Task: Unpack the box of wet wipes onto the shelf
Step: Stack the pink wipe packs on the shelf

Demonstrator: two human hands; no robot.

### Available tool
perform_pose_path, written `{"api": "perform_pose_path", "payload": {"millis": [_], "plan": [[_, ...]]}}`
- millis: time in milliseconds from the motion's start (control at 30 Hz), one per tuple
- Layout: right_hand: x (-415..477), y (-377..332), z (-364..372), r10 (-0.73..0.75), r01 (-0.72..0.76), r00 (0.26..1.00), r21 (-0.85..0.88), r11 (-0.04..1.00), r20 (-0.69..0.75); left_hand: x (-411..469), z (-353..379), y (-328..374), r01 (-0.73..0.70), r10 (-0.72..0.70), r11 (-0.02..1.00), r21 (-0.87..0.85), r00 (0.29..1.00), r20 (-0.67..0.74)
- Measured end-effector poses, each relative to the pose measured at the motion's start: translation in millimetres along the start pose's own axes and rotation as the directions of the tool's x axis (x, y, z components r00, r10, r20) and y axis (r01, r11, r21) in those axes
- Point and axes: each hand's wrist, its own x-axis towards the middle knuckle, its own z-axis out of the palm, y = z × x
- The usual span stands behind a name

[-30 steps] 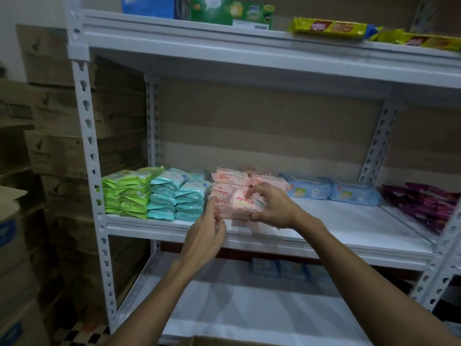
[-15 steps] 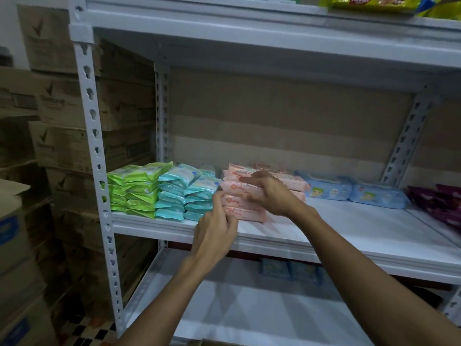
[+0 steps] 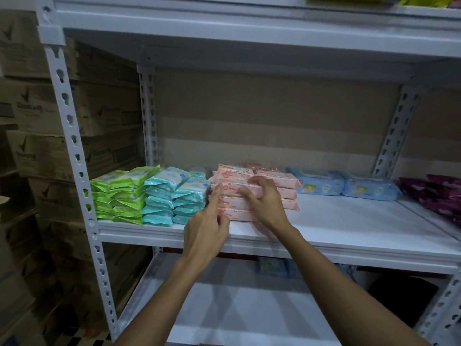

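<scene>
Gripping the pink wipes stack (image 3: 287,193) in front, right hand (image 3: 267,203) curls; left hand (image 3: 207,228) forefinger touches its end.

White metal shelf (image 3: 349,228), the level facing you, left to right: green packs (image 3: 119,193), stacked; teal packs (image 3: 169,196), stacked, touching the green; pink packs (image 3: 279,189), stacked, just beside the teal; two blue packs (image 3: 321,183), side by side, single layer, towards the back; purple packs (image 3: 434,193), at your far right, blurred.
</scene>
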Motion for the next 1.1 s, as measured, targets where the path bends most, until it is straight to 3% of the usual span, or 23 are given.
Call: {"api": "perform_pose_path", "payload": {"millis": [133, 300, 500, 733, 900, 1100], "plan": [[3.4, 0.6, -5.5, 0.012, -0.005, 0.992, -0.053, 0.999, 0.128, 1.5, 1.9, 5.1, 0.027, -0.027, 1.0, 0.007, 1.0, 0.0], [-17.9, 14.5, -5.5, -0.058, 0.053, 0.994, 0.054, 0.997, 0.093, -1.6, 1.8, 9.2, 0.037, -0.037, 0.999, 0.033, 0.999, -0.014], [-21.0, 16.9, 4.6, -0.094, 0.106, 0.973, -0.045, 0.993, 0.209, -2.1, 1.2, 10.3, 0.061, -0.06, 0.998, 0.035, 0.998, -0.028], [-21.5, 16.7, 2.2, -0.066, 0.057, 0.982, 0.061, 0.997, 0.175, -2.4, 5.1, 7.6, 0.059, -0.057, 0.997, 0.051, 0.998, -0.03], [-23.2, 20.9, 0.7, -0.063, 0.071, 0.989, -0.057, 0.996, 0.134, -3.8, 5.4, 7.7, 0.065, -0.064, 0.997, 0.045, 0.997, -0.032], [-23.3, 22.9, -1.5, -0.034, 0.044, 0.986, -0.06, 0.997, 0.161, -3.2, 7.8, 6.0, 0.076, -0.075, 0.996, 0.036, 0.997, -0.033]]}}
